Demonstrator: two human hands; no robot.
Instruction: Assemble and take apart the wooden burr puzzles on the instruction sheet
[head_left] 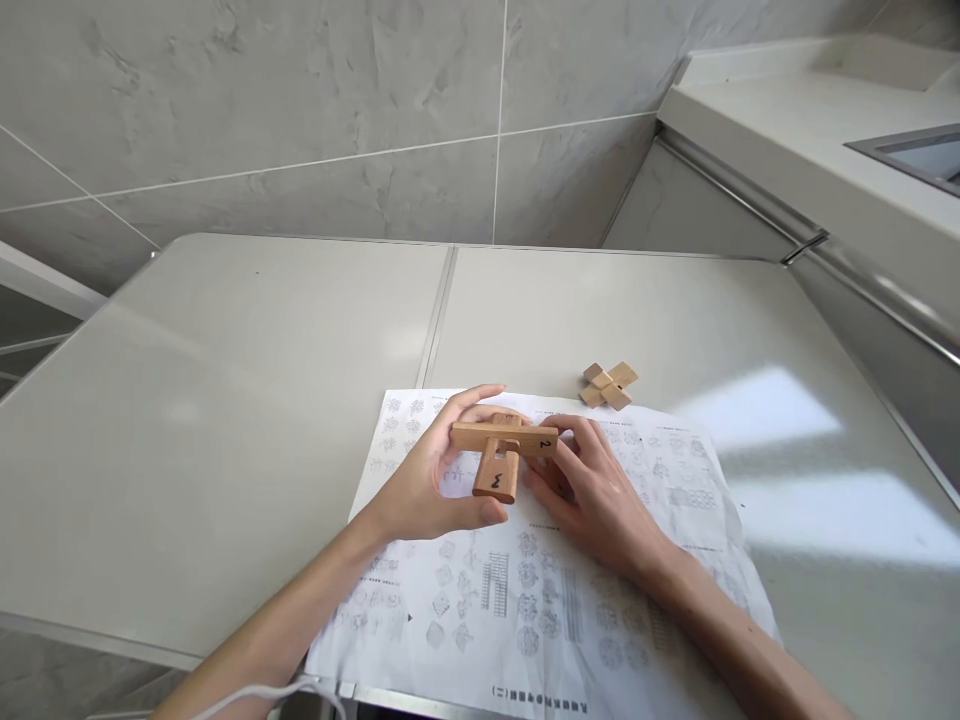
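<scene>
Two crossed wooden puzzle pieces are gripped in my left hand [435, 485], thumb below and fingers behind. The crosswise puzzle piece [469, 435] bears a 2 at its right end. The other puzzle piece [496, 475] points toward me, has a 3 on its near end, and shows a notch near the crossing. My right hand [604, 490] is closed at the right side of the pieces, its fingers around another wooden puzzle piece [553, 474] that is mostly hidden. Whether this one touches the crossed pair, I cannot tell.
Beneath my hands a printed instruction sheet [480, 620] with small diagrams lies on the pale folding table [300, 400]. Beyond it sits a small crossed wooden puzzle assembly [610, 385]. A white cable [277, 690] runs by my left forearm. A counter [787, 120] stands at right.
</scene>
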